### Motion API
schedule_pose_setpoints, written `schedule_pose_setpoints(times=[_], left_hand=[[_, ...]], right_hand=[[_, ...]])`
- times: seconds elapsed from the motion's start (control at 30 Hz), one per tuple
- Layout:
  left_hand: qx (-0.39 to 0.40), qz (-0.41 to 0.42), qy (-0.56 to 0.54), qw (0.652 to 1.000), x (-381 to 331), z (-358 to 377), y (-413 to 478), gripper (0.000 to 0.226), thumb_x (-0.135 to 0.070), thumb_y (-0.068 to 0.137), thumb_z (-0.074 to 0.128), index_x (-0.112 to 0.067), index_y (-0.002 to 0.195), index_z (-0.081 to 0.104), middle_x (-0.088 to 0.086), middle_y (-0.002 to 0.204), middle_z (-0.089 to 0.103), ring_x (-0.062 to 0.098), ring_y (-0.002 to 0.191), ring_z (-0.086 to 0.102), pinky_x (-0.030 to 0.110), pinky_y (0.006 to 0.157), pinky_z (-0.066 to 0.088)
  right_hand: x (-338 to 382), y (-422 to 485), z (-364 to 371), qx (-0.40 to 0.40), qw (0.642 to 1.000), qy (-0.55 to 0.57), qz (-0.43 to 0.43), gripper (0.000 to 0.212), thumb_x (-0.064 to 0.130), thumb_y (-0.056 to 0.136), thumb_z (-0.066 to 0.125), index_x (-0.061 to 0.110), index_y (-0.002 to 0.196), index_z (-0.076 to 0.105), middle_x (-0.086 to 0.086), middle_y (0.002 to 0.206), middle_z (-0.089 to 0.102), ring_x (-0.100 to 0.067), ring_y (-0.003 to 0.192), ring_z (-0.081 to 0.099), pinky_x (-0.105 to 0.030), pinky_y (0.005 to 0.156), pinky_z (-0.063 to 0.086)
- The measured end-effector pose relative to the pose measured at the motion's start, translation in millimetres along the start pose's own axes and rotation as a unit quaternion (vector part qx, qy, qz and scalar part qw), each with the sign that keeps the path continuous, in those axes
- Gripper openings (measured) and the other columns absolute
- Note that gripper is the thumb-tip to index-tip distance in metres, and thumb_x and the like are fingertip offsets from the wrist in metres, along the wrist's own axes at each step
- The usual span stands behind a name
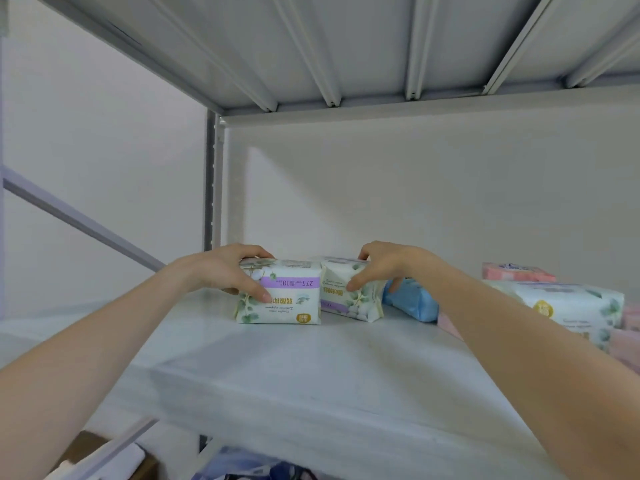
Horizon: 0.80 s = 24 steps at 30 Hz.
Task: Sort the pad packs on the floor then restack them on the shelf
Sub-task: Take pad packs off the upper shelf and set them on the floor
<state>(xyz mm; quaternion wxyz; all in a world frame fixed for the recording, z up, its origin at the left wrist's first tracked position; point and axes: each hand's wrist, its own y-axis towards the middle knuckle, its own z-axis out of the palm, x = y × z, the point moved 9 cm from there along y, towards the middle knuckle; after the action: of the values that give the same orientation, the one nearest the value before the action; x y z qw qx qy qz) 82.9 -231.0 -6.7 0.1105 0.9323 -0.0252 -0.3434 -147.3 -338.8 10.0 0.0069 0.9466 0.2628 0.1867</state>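
Observation:
Two white pad packs with green leaves and a purple band stand side by side on the pale shelf (311, 368). My left hand (228, 271) grips the left pack (287, 299) at its left end, thumb on the front. My right hand (381, 268) grips the right pack (353, 299), which is tilted and touches the left one. Behind my right wrist lies a blue pack (415, 303).
At the right of the shelf lie a larger white leafy pack (568, 306), a pink pack (516, 271) behind it and more pink packs (627, 337) at the edge. A metal upright (211, 181) stands at the back left. The upper shelf's ribbed underside (346, 46) hangs overhead. Cardboard and fabric show below.

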Motion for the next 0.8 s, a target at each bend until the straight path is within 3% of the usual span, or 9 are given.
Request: schedule_pose_setpoints(times=[0.13, 0.27, 0.47, 0.6, 0.8], left_hand=[[-0.040, 0.021, -0.058, 0.997, -3.9, 0.6, -27.7, 0.062, -0.020, 0.058, 0.092, -0.030, 0.111, 0.061, -0.004, 0.106, 0.069, 0.012, 0.092, 0.069, 0.029, 0.070, 0.058], [-0.094, 0.047, -0.127, 0.986, -4.4, -6.2, -61.5, 0.061, -0.018, 0.056, 0.093, -0.027, 0.109, 0.063, -0.004, 0.102, 0.070, 0.012, 0.089, 0.070, 0.029, 0.068, 0.058], [-0.164, 0.076, -0.235, 0.955, -3.5, -9.8, -113.1, 0.063, -0.012, 0.058, 0.090, -0.019, 0.113, 0.062, -0.002, 0.103, 0.070, 0.012, 0.087, 0.070, 0.026, 0.061, 0.058], [-0.186, 0.088, -0.268, 0.941, -3.5, -11.5, -141.9, 0.064, -0.017, 0.052, 0.092, -0.022, 0.109, 0.062, 0.001, 0.107, 0.069, 0.017, 0.092, 0.070, 0.035, 0.072, 0.060], [-0.238, 0.108, -0.265, 0.928, -18.7, -16.6, -188.3, 0.080, -0.045, 0.032, 0.093, -0.032, 0.105, 0.063, -0.006, 0.107, 0.068, 0.014, 0.097, 0.068, 0.040, 0.077, 0.060]], right_hand=[[6.0, -30.1, -0.7, -0.034, 0.998, 0.058, 0.020, 0.063, 0.026, 0.069, 0.086, 0.007, 0.117, 0.052, -0.008, 0.116, 0.056, -0.025, 0.094, 0.065, -0.039, 0.068, 0.061], [11.0, -72.4, -4.5, -0.105, 0.987, 0.114, 0.035, 0.048, 0.023, 0.070, 0.084, 0.006, 0.107, 0.058, -0.008, 0.103, 0.062, -0.025, 0.089, 0.067, -0.039, 0.068, 0.061], [2.6, -138.3, 0.4, -0.216, 0.929, 0.296, 0.056, 0.035, 0.018, 0.069, 0.085, 0.014, 0.084, 0.053, -0.006, 0.091, 0.063, -0.027, 0.090, 0.067, -0.048, 0.075, 0.059], [-3.0, -178.8, 0.8, -0.287, 0.884, 0.362, 0.071, 0.039, 0.022, 0.063, 0.087, 0.015, 0.088, 0.058, -0.009, 0.096, 0.068, -0.026, 0.085, 0.070, -0.047, 0.073, 0.060], [7.7, -239.3, -3.9, -0.327, 0.852, 0.406, 0.052, 0.046, 0.021, 0.066, 0.085, 0.011, 0.102, 0.058, -0.007, 0.098, 0.066, -0.024, 0.085, 0.069, -0.040, 0.069, 0.061]])
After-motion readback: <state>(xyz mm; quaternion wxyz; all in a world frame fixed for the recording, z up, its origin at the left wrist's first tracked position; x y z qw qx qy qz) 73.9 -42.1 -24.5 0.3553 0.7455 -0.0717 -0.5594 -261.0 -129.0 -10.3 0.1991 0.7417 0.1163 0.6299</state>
